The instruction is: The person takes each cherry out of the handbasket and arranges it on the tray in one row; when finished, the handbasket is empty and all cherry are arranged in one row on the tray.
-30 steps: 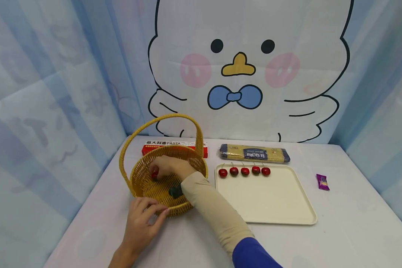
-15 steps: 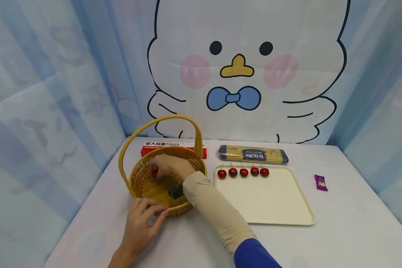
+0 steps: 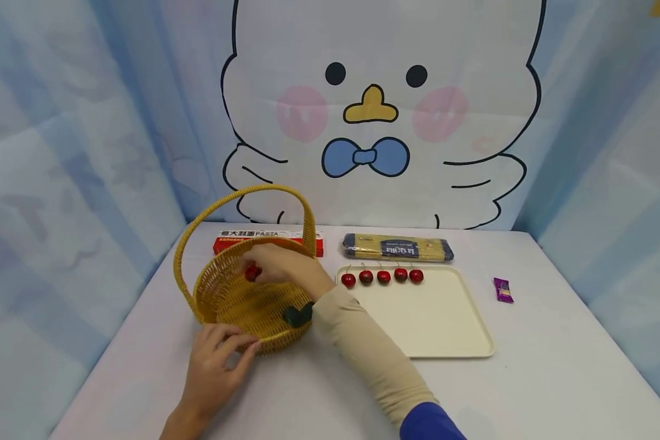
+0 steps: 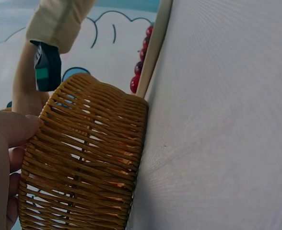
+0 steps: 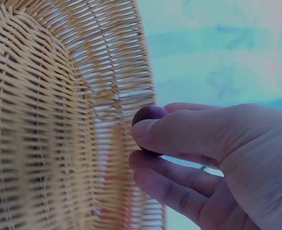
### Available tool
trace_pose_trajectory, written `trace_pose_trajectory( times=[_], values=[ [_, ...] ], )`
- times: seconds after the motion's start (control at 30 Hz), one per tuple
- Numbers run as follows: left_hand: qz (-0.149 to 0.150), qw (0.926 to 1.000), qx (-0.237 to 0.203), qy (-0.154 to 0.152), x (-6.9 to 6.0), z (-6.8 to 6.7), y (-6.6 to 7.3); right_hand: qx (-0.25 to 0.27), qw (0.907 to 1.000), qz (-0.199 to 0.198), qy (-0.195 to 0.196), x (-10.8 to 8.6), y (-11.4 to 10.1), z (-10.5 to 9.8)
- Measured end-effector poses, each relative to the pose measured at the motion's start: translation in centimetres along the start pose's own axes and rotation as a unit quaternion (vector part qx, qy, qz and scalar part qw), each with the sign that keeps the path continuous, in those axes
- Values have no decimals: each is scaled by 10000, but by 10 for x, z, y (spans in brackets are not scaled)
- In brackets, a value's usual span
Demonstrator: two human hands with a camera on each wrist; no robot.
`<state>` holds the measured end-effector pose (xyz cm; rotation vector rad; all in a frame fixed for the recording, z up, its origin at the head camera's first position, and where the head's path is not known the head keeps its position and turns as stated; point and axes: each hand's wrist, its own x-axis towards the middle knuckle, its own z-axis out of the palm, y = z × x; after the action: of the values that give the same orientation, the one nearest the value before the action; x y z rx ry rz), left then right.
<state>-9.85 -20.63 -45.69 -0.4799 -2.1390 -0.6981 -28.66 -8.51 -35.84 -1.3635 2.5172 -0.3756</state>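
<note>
A yellow wicker basket (image 3: 253,299) with a tall arched handle stands at the left of the table. My left hand (image 3: 214,360) holds its near rim; in the left wrist view the thumb (image 4: 23,128) lies at the rim edge. Inside the basket's opening, near its far side, my right hand (image 3: 277,264) pinches a dark red cherry (image 3: 253,272). The right wrist view shows this cherry (image 5: 149,115) between thumb and fingers, in front of the woven wall. Right of the basket, a cream tray (image 3: 429,324) bears a row of several cherries (image 3: 383,277) along its far edge.
Behind the basket lies a red and white pasta box (image 3: 225,240). A gold and blue pasta packet (image 3: 398,247) lies behind the tray. A small purple wrapped packet (image 3: 503,290) lies at the right. A printed curtain (image 3: 462,201) borders the table.
The head view has turned slightly right, so the scene sits further left. My right hand has risen a little with the cherry, relative to the basket. My left hand stays at the rim.
</note>
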Motion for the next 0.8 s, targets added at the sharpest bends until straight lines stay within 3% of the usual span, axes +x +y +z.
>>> trace_pose_trajectory(
  times=[0.23,0.43,0.8],
  values=[
    [213,9994,-116,248,-1,0,-3,182,9980,-21,604,-37,6,-11],
    [227,9990,-131,361,-1,4,-2,462,9924,48,1144,-71,16,-17],
    [152,9994,-133,265,-1,3,-1,1172,9783,465,1641,-125,36,-12]
  ],
)
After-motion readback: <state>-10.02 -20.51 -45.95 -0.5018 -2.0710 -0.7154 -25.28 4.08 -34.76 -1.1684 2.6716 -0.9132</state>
